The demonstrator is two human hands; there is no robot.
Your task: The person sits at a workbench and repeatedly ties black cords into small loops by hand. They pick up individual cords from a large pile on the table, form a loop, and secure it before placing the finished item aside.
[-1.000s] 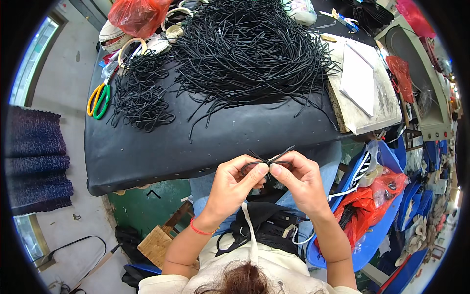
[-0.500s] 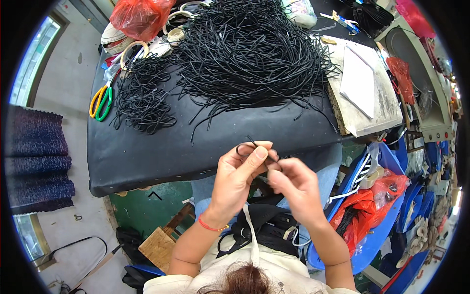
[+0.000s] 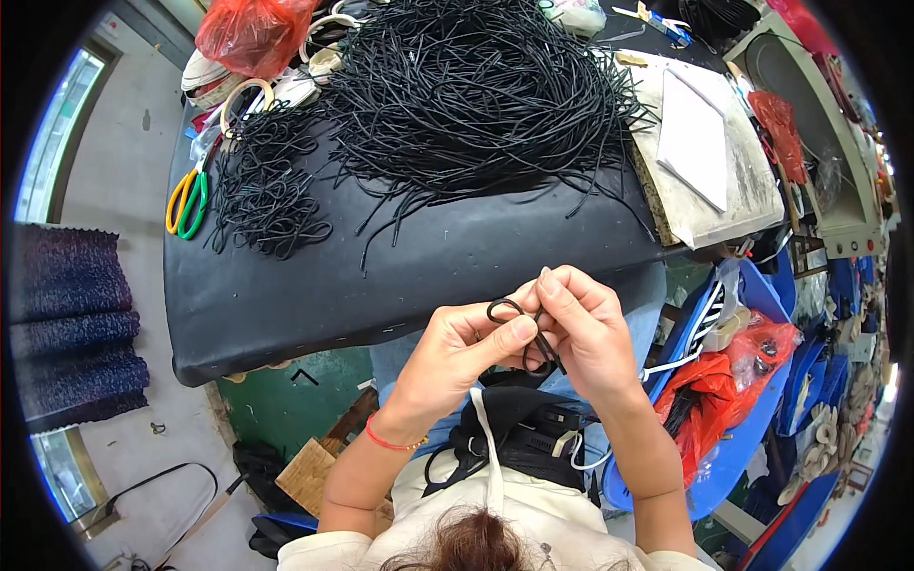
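Observation:
A thin black cord [image 3: 542,354] is looped between my two hands, in front of the table's near edge. My left hand [image 3: 466,347] pinches it between thumb and fingers, with one loop standing up above the fingertips. Thumb and forefinger of my right hand [image 3: 588,328] are closed on the same cord, close against the left fingertips. Further loops hang below the pinch; whether they are knotted I cannot tell. Beyond my hands a large heap of straight black cords [image 3: 476,105] covers the table, and a smaller pile of looped cords [image 3: 267,181] lies to its left.
Scissors with yellow and green handles [image 3: 188,203] lie at the left edge of the black table [image 3: 286,319]. A worn board [image 3: 752,181] carrying white sheets [image 3: 693,143] is at the right. Below it stands a blue bin [image 3: 709,481] with red plastic bags [image 3: 709,390].
My right hand has come up and closed on the cord beside the left fingertips. The cord now shows a larger upper loop and loops hanging below. The view has shifted slightly.

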